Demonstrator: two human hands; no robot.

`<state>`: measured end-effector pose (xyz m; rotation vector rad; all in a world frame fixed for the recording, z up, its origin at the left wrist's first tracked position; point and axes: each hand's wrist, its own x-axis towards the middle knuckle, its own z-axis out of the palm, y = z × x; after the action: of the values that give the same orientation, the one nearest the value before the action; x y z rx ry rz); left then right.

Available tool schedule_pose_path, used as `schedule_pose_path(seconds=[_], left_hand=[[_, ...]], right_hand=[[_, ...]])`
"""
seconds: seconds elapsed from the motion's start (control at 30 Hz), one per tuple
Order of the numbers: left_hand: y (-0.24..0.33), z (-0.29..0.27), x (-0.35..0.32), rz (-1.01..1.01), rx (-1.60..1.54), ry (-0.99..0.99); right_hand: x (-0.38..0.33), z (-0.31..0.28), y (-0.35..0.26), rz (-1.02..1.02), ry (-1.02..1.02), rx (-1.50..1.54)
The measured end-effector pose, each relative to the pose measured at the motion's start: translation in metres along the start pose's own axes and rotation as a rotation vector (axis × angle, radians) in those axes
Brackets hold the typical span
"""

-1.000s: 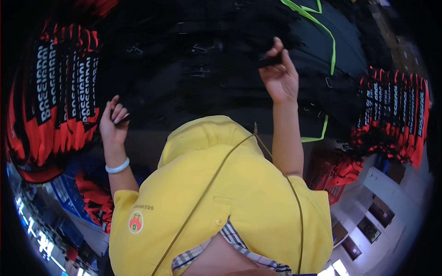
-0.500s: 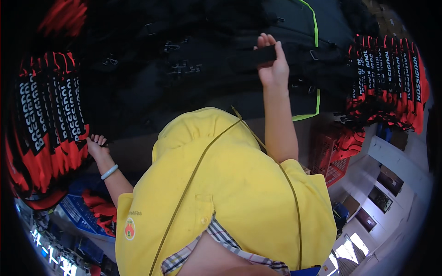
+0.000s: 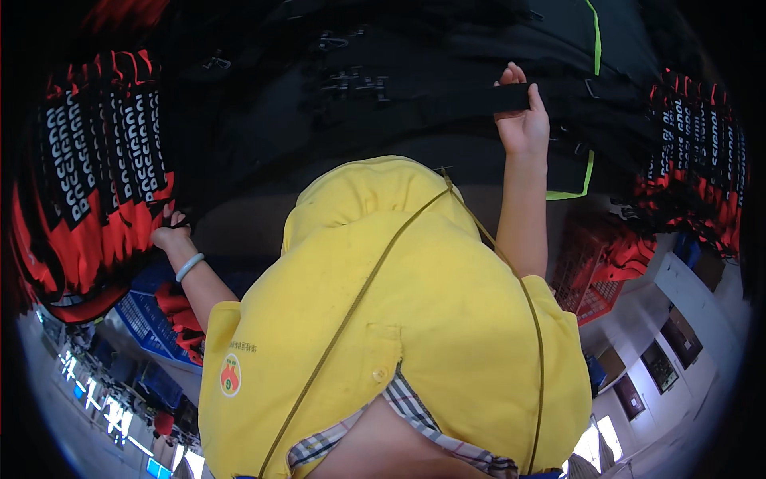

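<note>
My right hand (image 3: 524,120) is raised over the dark fabric, closed on a wide black strap (image 3: 504,98). Its thumb lies across the strap's end and the fingers are behind it. Dark bag-like fabric (image 3: 271,136) spreads in front of me, with metal hooks and buckles (image 3: 355,82) lying on it and bright green trim (image 3: 570,194) near my right forearm. At the left, my left hand (image 3: 167,233) has its fingers curled beside a stack of red and black straps (image 3: 104,160). Something small and dark shows at those fingers, too unclear to name.
Another bundle of red and black straps (image 3: 698,152) stands at the far right. Below it sits a red crate (image 3: 586,279) with red pieces; a blue crate (image 3: 144,323) with similar pieces is at the lower left.
The whole view has shifted, so the fabric and both bundles appear farther right. My left fingers have curled in more, and a dark thing now shows at them. My right hand keeps the strap.
</note>
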<state>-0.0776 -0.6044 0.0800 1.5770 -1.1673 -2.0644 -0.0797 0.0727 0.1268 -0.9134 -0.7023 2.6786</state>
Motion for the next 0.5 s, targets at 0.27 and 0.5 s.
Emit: schedule_pose_path(seconds=[0.27,0.5], left_hand=[[0.044,-0.062,0.061,-0.154,-0.407,-0.129],[-0.019,0.000,-0.040,-0.160,-0.432,-0.619]], right_hand=[[0.040,-0.090,-0.084,-0.041,-0.263,0.221],[0.075,-0.219,-0.196,-0.091,-0.109,0.235]])
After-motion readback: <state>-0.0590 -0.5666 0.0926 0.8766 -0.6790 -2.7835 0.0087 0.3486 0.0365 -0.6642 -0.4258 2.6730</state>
